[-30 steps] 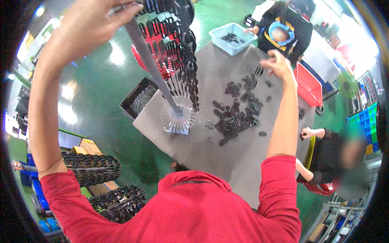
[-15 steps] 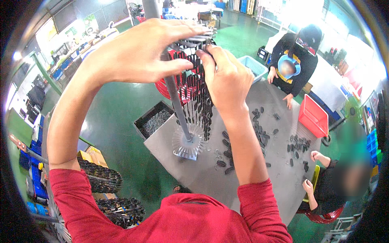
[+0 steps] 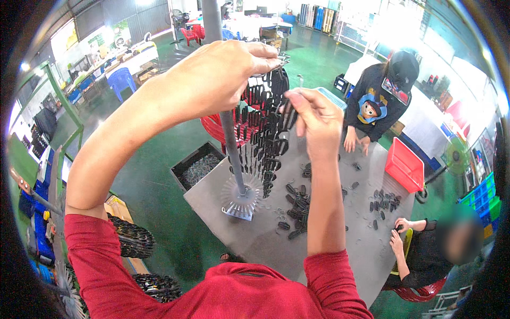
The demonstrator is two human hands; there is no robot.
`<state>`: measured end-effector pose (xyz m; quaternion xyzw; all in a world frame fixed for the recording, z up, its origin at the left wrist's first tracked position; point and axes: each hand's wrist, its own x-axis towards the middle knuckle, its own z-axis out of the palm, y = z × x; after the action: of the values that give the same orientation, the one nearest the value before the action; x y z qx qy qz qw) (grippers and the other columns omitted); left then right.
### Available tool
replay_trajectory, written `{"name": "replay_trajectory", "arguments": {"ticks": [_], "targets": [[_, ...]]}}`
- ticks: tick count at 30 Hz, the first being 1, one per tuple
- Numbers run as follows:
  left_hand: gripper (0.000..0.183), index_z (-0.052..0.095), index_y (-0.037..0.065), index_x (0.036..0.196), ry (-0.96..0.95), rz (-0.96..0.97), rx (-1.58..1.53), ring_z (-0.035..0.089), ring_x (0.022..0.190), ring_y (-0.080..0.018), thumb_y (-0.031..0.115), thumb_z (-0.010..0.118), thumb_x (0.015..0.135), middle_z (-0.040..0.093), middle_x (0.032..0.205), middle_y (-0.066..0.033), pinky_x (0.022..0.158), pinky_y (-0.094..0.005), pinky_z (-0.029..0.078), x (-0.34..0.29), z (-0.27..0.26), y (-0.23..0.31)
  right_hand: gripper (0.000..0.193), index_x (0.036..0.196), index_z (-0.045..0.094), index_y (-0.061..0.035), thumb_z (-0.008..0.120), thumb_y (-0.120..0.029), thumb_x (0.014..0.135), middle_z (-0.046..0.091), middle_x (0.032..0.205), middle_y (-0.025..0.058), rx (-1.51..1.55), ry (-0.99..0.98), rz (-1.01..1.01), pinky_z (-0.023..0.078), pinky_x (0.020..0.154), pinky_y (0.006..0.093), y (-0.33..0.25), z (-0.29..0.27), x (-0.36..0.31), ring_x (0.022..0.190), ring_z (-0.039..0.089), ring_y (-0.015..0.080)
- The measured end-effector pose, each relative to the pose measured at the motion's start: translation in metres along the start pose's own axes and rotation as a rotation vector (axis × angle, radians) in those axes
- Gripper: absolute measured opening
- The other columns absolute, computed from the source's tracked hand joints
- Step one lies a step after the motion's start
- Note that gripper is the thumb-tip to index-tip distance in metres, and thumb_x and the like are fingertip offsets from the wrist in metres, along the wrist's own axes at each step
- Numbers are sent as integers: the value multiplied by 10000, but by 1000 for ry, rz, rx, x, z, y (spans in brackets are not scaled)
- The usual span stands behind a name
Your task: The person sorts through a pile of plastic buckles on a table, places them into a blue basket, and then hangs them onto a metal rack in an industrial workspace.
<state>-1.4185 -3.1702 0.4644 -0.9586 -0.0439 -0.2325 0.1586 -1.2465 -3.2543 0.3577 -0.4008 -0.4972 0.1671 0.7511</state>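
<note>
A grey pole [image 3: 227,127] carries a rack hung with strands of small black oval pieces [image 3: 260,133]. My left hand [image 3: 239,69] lies over its top, fingers bent round the metal prongs [image 3: 284,57]; its thumb is mostly hidden. To the right, my right hand [image 3: 319,114] pinches a black oval piece [image 3: 288,112] beside the strands. The pole stands on a spoked metal disc [image 3: 240,196] on the grey table [image 3: 255,239]. Loose black pieces [image 3: 298,207] are heaped on the table beneath my right forearm.
A black bin [image 3: 199,165] of small metal parts adjoins the table's left edge. A red basket [image 3: 405,166] stands at its right, near more black pieces [image 3: 385,202]. Two people, one [image 3: 382,95] at the far side and one [image 3: 430,239] at the right, have hands by the table.
My right hand has moved right and down, away from the rack top, with a black piece. My left fingers have closed over the prongs. The strands hang slightly lower in view.
</note>
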Motion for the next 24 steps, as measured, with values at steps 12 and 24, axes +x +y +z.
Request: {"name": "replay_trajectory", "arguments": {"ticks": [12, 24], "targets": [[502, 566, 68, 1253, 55, 92, -204, 543, 1171, -348, -83, 547, 774, 555, 1304, -135, 988, -404, 448, -9, -3, -14, 443, 1049, 602, -48, 749, -355, 765, 656, 797, 81, -1105, 137, 417, 483, 580, 346, 47, -212, 6, 626, 640, 206], [637, 439, 81, 1372, -8, 82, -249, 521, 1193, -359, -25, 595, 763, 529, 1317, -172, 1032, -427, 409, -6, -13, -1, 221, 1058, 654, -85, 671, -151, 848, 673, 845, 55, -808, 91, -549, 472, 567, 296, -8, 14, -8, 608, 609, 149]]}}
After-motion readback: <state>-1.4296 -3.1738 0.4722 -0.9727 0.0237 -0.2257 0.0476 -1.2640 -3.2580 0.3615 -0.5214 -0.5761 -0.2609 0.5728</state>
